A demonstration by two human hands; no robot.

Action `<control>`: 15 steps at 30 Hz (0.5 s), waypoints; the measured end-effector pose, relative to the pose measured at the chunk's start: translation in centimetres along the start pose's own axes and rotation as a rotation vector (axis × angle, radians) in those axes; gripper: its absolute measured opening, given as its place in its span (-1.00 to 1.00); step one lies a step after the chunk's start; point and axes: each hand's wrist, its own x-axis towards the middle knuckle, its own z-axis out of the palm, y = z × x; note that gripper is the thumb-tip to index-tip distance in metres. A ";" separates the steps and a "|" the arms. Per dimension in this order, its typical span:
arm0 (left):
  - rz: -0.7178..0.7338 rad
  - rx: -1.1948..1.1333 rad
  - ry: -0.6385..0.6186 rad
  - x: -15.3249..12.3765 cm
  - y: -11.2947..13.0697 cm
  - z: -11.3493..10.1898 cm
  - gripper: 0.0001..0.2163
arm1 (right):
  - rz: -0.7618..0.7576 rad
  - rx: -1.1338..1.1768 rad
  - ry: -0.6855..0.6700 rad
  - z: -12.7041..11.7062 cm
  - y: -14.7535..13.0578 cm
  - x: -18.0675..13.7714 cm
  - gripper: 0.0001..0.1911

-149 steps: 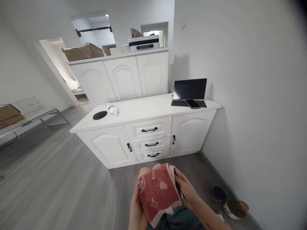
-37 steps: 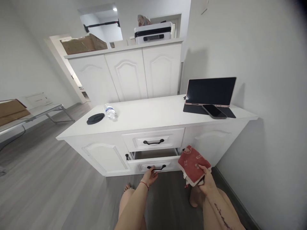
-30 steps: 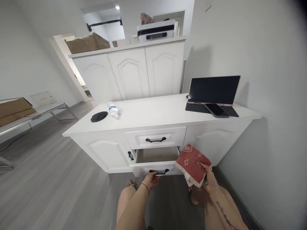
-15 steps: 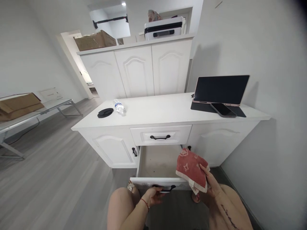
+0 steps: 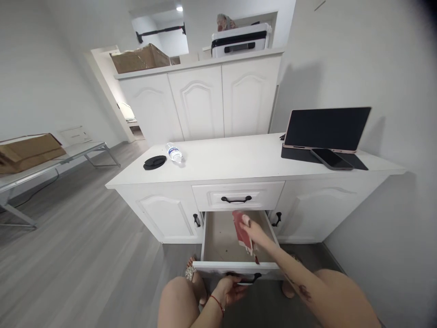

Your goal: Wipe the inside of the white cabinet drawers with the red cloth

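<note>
My right hand (image 5: 254,231) is closed on a folded red cloth (image 5: 241,231) with pale edges, somewhat blurred. It holds the cloth over the inside of the pulled-out lower drawer (image 5: 215,246). Only a few small dark specks show on the drawer's bottom. Low in the view, my left hand (image 5: 230,290) is at the drawer's black handle (image 5: 253,278), its fingers curled around the left part of it. A red string bracelet circles that wrist.
Above the open drawer is a closed drawer (image 5: 237,197). On the white cabinet top (image 5: 221,157) lie a plastic bottle (image 5: 175,154), a black round item (image 5: 154,162), a phone (image 5: 331,159) and a propped tablet (image 5: 327,129). My knees flank the drawer.
My right hand has carried the red cloth leftward from beside the drawer to above its inside. My left hand stays at the handle. The view has shifted slightly.
</note>
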 end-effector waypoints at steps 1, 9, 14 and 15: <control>0.001 0.001 0.000 0.0 0.0 0.0 -0.85 | -0.031 -0.091 -0.035 1.4 0.0 0.3 -0.78; -0.009 -0.017 0.008 0.0 -0.1 0.1 -0.86 | -0.289 -0.795 -0.764 8.6 2.3 1.6 -0.38; -0.015 -0.024 0.000 0.8 -0.5 -0.2 -0.85 | -0.228 -0.882 -0.924 10.9 3.8 3.5 -0.32; -0.014 -0.030 -0.004 1.2 -0.7 -0.4 -0.83 | -0.186 -0.917 -0.939 11.5 4.3 3.8 -0.24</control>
